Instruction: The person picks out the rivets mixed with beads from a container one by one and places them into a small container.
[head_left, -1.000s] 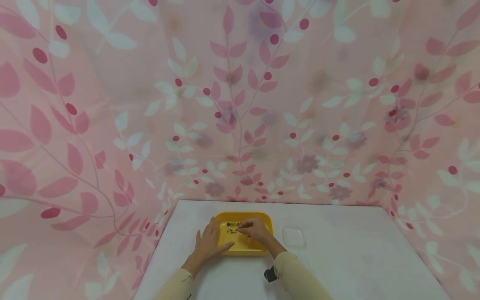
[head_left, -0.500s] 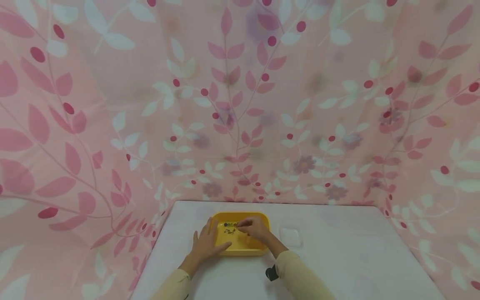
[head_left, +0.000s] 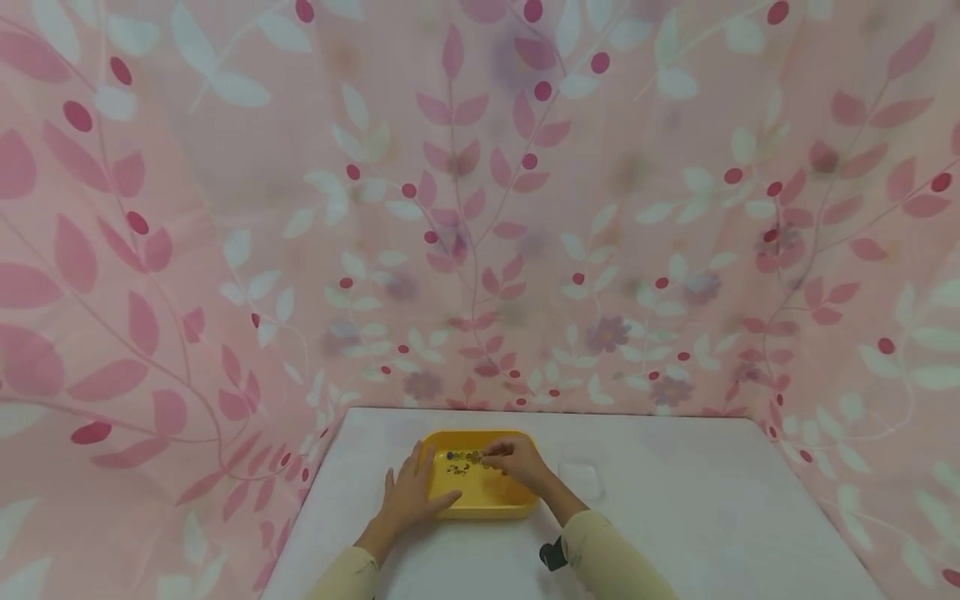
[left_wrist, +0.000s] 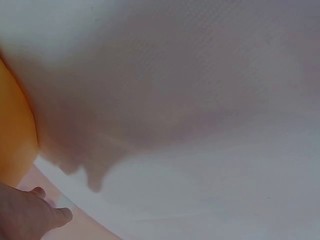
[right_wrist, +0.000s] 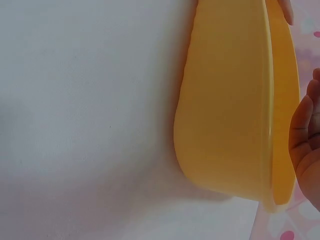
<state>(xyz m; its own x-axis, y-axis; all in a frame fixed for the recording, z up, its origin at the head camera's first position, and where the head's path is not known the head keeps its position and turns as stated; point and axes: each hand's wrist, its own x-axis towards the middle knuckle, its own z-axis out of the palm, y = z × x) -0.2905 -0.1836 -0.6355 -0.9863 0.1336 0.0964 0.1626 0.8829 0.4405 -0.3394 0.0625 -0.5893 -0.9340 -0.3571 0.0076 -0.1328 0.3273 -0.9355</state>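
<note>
A shallow yellow tray (head_left: 487, 512) holds several small round beads (head_left: 457, 456) in a row near its far side, dark blue at the left end. Below that row lies a loose cluster of tiny dark and pale pieces (head_left: 457, 471). My left hand (head_left: 408, 496) rests on the tray's left side, fingers spread and thumb over the near rim. Above the tray's right half, my right hand (head_left: 517, 462) pinches a small bead at the row's right end, mostly hidden by the fingertips. The right wrist view shows its curled fingers (right_wrist: 302, 127) over the tray's rim.
A clear, flat, square-shaped piece of plastic (head_left: 581, 482) lies on the white table (head_left: 675, 500) right of the tray. A dark object (head_left: 553, 554) shows by the right sleeve. Pink leaf-patterned cloth (head_left: 480, 208) hangs behind and at both sides.
My right fingertips have shifted slightly right over the tray, and more of the bead row shows beside them. My left hand stays on the tray's left side. The head view has tilted slightly.
</note>
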